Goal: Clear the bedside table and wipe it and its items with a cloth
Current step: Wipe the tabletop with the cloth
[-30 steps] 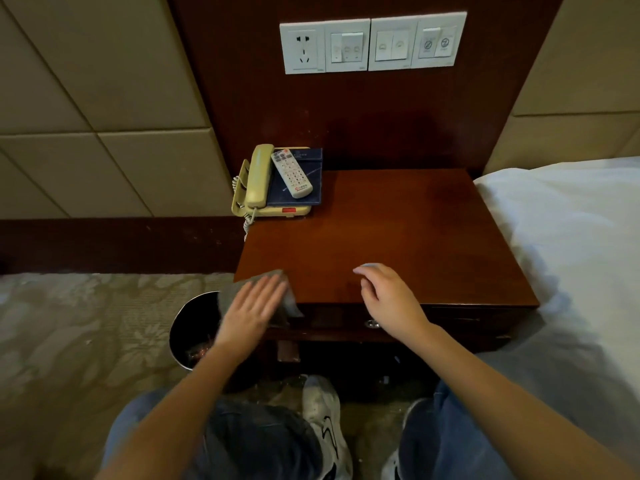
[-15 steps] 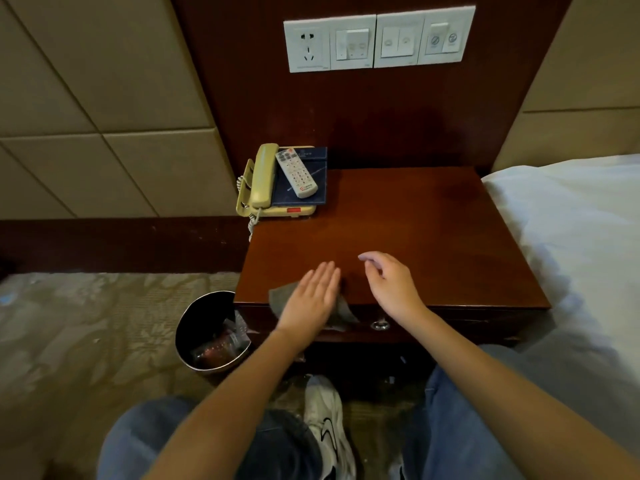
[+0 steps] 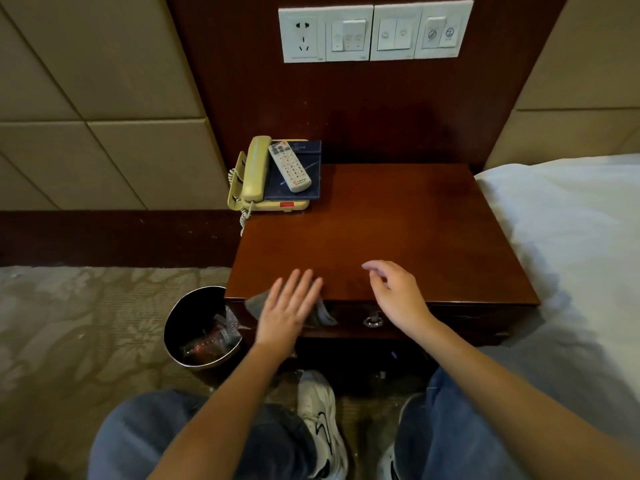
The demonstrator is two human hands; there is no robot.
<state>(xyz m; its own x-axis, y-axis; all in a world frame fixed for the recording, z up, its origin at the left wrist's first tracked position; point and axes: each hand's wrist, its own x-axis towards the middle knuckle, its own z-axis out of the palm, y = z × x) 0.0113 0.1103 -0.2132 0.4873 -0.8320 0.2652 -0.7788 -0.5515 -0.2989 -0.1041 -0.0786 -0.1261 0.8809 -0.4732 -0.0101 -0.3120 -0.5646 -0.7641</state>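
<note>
The wooden bedside table [image 3: 398, 230] bears a beige telephone [image 3: 255, 174] back-left and a grey cloth [image 3: 257, 302] at its front edge.

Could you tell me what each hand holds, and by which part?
Nothing is gripped: left hand presses flat on the cloth; right hand is empty.

The left hand [image 3: 289, 306] and right hand [image 3: 398, 296] are bare, as are both forearms [image 3: 485, 386] down to the frame's edge. Loose blue denim jeans [image 3: 207, 438] cover the legs. The sneakers [image 3: 320, 403] are white with black curved side marks.
</note>
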